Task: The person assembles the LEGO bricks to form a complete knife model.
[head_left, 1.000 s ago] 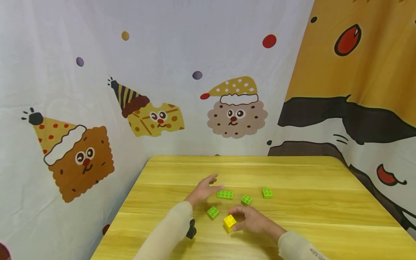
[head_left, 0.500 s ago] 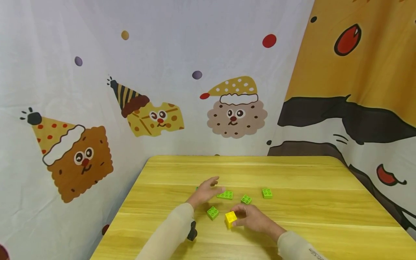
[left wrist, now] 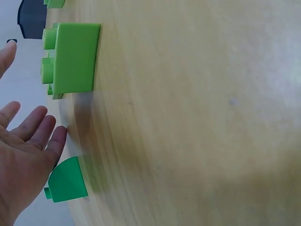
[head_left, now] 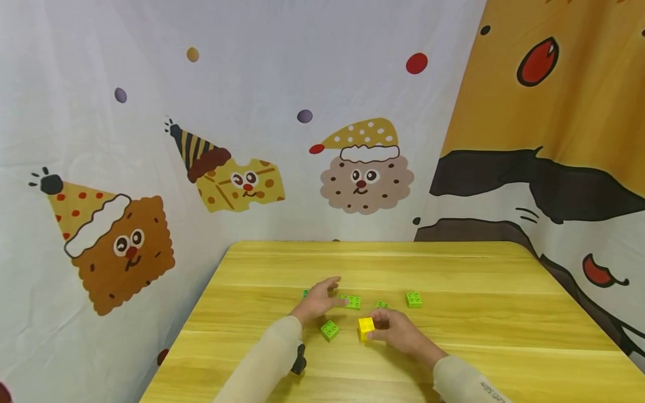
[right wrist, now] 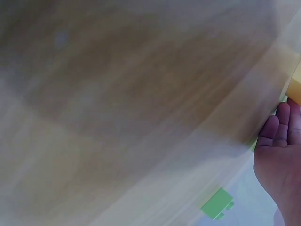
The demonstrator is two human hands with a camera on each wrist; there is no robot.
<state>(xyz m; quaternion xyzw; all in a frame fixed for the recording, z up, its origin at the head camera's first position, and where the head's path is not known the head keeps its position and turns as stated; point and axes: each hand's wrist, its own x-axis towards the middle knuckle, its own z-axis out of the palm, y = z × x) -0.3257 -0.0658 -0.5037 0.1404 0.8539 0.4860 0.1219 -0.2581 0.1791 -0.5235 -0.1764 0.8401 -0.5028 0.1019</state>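
Observation:
My right hand pinches a yellow building brick between thumb and fingers; only a corner of the brick enters the right wrist view. Fingers apart, my left hand hovers beside a long light-green brick, its thumb overlapping the brick in the head view. Nearer me, a square green brick lies between the hands. Another green brick is partly hidden behind the right hand. A darker green curved brick stands by the left fingers in the left wrist view.
Off to the right, a square green brick lies on the wooden table. A curtain with cartoon prints hangs behind the table's far edge. Something black sits at the left wrist.
The right hand has carried the yellow brick away from me and slightly right, now covering part of a green brick. The left hand has shifted slightly, uncovering the darker green brick's edge.

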